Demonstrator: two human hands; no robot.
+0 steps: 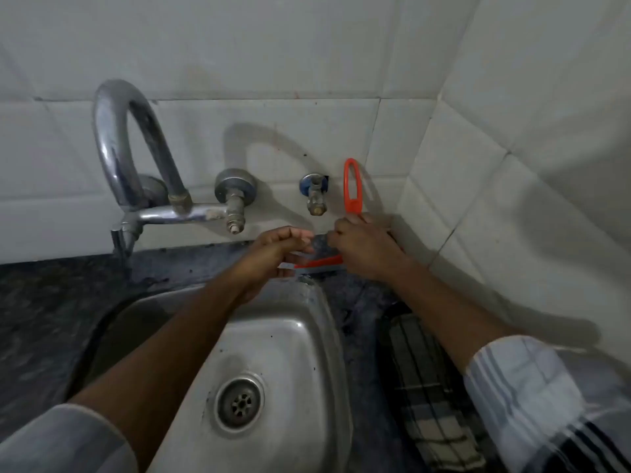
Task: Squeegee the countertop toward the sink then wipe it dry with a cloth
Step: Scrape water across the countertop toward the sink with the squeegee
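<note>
My right hand (363, 249) grips an orange squeegee (352, 187) by its looped handle, which points up along the tiled wall. The blade (317, 262) rests on the dark countertop (358, 302) just behind the steel sink's far right corner (307, 291). My left hand (273, 254) is at the blade's left end with curled fingers touching it; whether it grips the blade I cannot tell. A dark checked cloth (426, 387) lies on the counter to the right of the sink, under my right forearm.
A curved chrome tap (119, 148) with a valve (235, 203) stands on the back wall over the sink. A second small valve (316, 194) sits beside the squeegee handle. White tiled walls meet in a corner at the right. The sink drain (240, 402) is near the front.
</note>
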